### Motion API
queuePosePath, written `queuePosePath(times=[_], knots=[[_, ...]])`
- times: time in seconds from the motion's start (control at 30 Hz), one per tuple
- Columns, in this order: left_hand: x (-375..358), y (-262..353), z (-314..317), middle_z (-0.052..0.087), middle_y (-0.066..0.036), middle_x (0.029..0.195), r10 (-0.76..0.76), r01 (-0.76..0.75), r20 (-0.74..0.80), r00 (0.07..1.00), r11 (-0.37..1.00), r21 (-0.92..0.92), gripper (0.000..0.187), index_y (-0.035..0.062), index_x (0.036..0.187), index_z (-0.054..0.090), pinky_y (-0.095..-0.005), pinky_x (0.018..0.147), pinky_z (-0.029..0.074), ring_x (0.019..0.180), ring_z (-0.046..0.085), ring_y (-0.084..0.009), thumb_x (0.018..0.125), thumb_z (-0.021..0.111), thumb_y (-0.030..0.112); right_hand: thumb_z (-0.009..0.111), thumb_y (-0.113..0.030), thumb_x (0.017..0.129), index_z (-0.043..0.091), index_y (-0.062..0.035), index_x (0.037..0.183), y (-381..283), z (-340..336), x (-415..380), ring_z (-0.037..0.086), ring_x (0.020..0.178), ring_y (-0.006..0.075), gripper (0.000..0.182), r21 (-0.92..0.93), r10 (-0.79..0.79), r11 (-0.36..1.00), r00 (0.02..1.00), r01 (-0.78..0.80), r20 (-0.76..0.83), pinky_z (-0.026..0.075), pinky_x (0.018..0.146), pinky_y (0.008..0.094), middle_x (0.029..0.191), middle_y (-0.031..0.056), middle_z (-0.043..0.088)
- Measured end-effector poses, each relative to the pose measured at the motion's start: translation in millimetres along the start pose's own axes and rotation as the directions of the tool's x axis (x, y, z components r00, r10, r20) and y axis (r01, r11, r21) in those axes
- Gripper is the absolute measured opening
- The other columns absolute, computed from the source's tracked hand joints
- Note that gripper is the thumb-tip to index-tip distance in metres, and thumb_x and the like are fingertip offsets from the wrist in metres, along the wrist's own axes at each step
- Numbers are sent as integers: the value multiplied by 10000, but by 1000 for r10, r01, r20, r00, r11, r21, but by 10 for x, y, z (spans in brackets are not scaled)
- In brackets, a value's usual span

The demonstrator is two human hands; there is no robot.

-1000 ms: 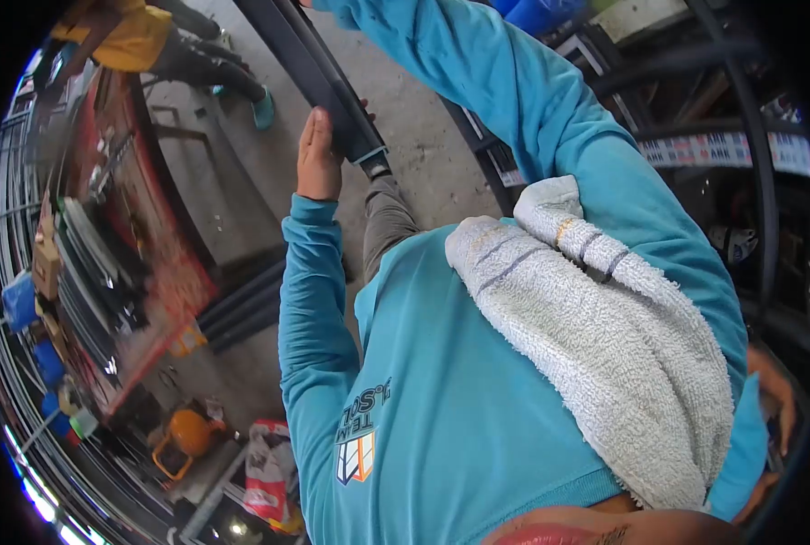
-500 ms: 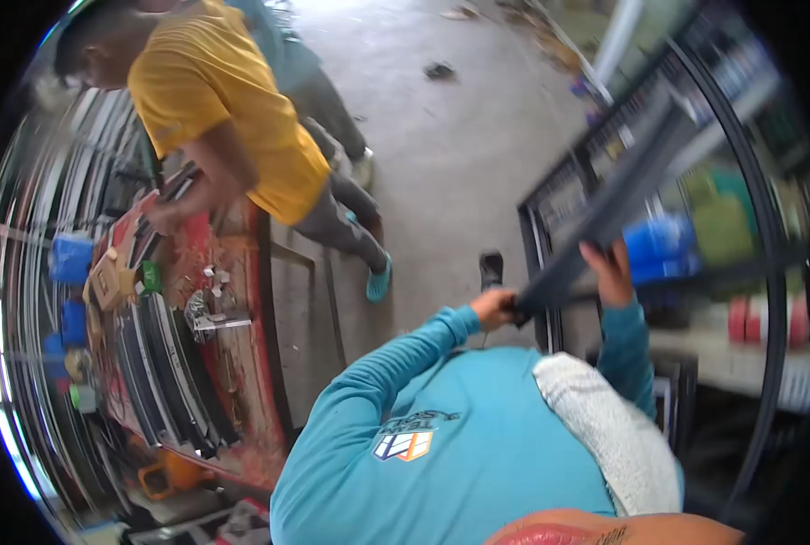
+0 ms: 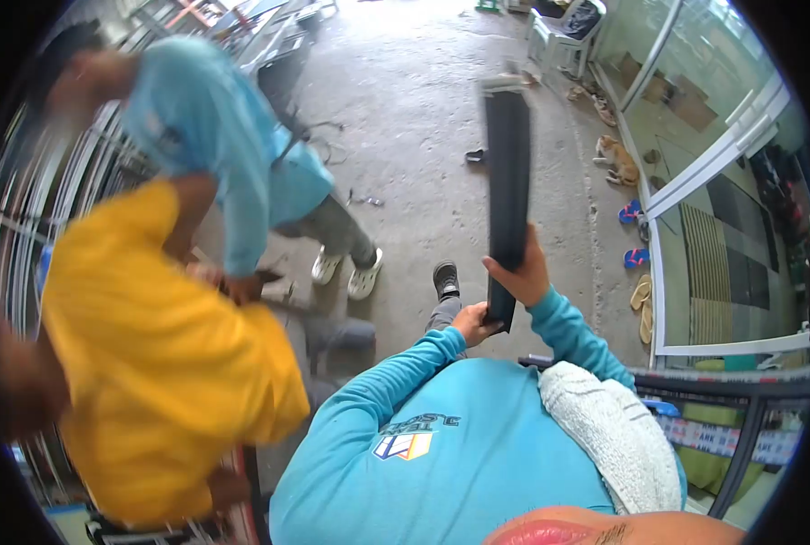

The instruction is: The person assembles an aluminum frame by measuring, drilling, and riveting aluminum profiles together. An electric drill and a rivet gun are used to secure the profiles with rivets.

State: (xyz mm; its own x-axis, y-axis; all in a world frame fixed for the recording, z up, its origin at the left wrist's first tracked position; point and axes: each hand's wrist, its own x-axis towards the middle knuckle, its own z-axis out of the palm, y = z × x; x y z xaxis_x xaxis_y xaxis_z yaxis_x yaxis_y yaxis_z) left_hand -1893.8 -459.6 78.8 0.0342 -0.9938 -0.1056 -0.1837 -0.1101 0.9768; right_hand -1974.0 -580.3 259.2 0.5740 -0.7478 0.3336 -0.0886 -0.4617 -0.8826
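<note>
I hold a long dark profile bar point(image 3: 507, 173) in front of my chest, its far end pointing away from me over the floor. My left hand point(image 3: 474, 324) is closed round its near end. Further up, my right hand point(image 3: 525, 271) grips the bar's right side, thumb across the top face. The bar's pale far end is slightly blurred.
To my left a person in a yellow shirt point(image 3: 160, 345) bends close by, beside a person in a light blue shirt point(image 3: 214, 136). Slippers point(image 3: 641, 295) and a cat point(image 3: 616, 162) lie along the glass door point(image 3: 723, 245) at right. A black frame point(image 3: 741, 445) stands at lower right.
I have moved forward past the black frame, and the bar has swung from slanting right to pointing ahead. The yellow-shirted person is now nearer on my left; the blue-shirted person shows more fully.
</note>
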Motion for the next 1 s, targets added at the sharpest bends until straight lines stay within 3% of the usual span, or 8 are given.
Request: queuePosePath(times=[0.13, 0.23, 0.4, 0.5, 0.6, 0.73, 0.83, 1.0], knots=[[1602, 182, -1013, 693, -107, 1026, -73, -2, 236, 969, 953, 303, 405, 69, 1115, 629, -362, 818, 530, 953, 657, -203, 802, 766, 286, 768, -115, 678, 407, -36, 1391, 621, 138, 1752, 638, 960, 250, 802, -29, -35, 999, 996, 38, 84, 511, 817, 355, 1095, 159, 623], [2683, 115, -1969, 684, -112, 1040, -13, -21, 245, 969, 990, 137, 406, 43, 1136, 630, -357, 805, 541, 904, 660, -222, 803, 757, 237, 758, -100, 658, 414, -31, 1399, 953, 48, 2840, 626, 1058, 291, 820, -84, -56, 994, 993, 65, 107, 496, 883, 357, 1176, 193, 610], [4086, 771, -3791, 678, -75, 925, -82, -117, -381, 921, 874, -472, 179, 33, 1045, 658, -296, 750, 537, 821, 650, -155, 922, 626, 159, 733, -85, 639, 442, -29, 1390, 1319, 4, 4415, 593, 1150, 322, 807, -95, -27, 994, 982, 45, 187, 461, 959, 356, 1230, 214, 595], [4632, 1209, -5000, 657, -114, 1009, -25, -376, -545, 838, 698, -609, 318, -6, 1127, 596, -318, 777, 535, 886, 649, -203, 996, 516, 273, 731, -91, 633, 438, -42, 1400, 1810, 271, 5347, 597, 1137, 306, 823, -32, -79, 995, 943, 95, 324, 453, 968, 352, 1226, 201, 597], [4962, 1392, -6058, 659, -101, 1031, -1, -466, -631, 776, 672, -575, 392, -7, 1124, 599, -340, 813, 528, 899, 644, -215, 995, 507, 351, 737, -105, 621, 441, -50, 1401, 2411, 727, 6307, 597, 1123, 296, 836, -16, 1, 1000, 846, 8, 533, 448, 973, 345, 1232, 190, 591], [5029, 1040, -7198, 664, -34, 935, -177, -293, -673, 718, 801, -523, 308, 34, 1038, 660, -301, 758, 496, 841, 613, -132, 952, 600, 324, 726, -138, 623, 422, -120, 1422, 2587, 1516, 7603, 601, 1077, 325, 855, -93, -40, 979, 622, 180, 782, 479, 928, 381, 1194, 166, 590], [4759, 858, -7865, 615, 39, 784, -345, -68, -693, 633, 867, -494, 207, 86, 910, 697, -235, 637, 395, 695, 501, -55, 866, 730, 286, 712, -131, 619, 402, -138, 1437, 2493, 2155, 8342, 602, 1021, 360, 875, -96, -59, 953, 488, 287, 871, 493, 873, 421, 1126, 170, 591], [4322, 123, -8959, 606, 71, 761, -490, -51, -676, 550, 788, -613, 145, 127, 845, 654, -211, 608, 384, 659, 486, -35, 824, 773, 206, 710, -161, 613, 411, -154, 1428, 2498, 3473, 9283, 598, 1003, 365, 868, -46, -122, 877, 314, 479, 942, 499, 854, 431, 1079, 164, 586]])
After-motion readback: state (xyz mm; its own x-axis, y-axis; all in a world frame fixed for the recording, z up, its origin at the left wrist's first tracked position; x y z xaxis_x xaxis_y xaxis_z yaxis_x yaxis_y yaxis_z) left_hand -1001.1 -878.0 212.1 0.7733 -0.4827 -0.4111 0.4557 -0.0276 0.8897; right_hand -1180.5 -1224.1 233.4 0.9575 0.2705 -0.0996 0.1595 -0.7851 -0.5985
